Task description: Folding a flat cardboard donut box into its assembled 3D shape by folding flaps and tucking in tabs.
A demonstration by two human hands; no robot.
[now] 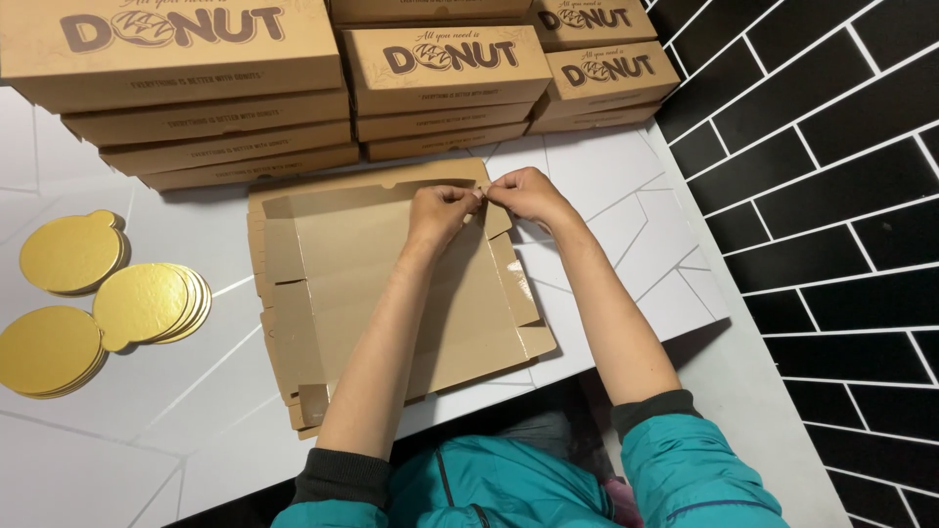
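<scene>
A flat brown cardboard box blank is spread near the white worktop's front edge. At its far right corner, a flap is pinched by the left hand and right hand, fingers clenched on it, apparently for folding. Gold cake boards lie leftward; finished boxes are stacked along the back edge.

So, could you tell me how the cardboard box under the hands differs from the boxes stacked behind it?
The flat box lies opened out on the white table, plain inner side up; the stacked boxes are folded shut with printed lids. The flat box is single, with the left hand and right hand pinching its far right corner; the stacked boxes sit in piles, untouched. Both are brown cardboard.
</scene>
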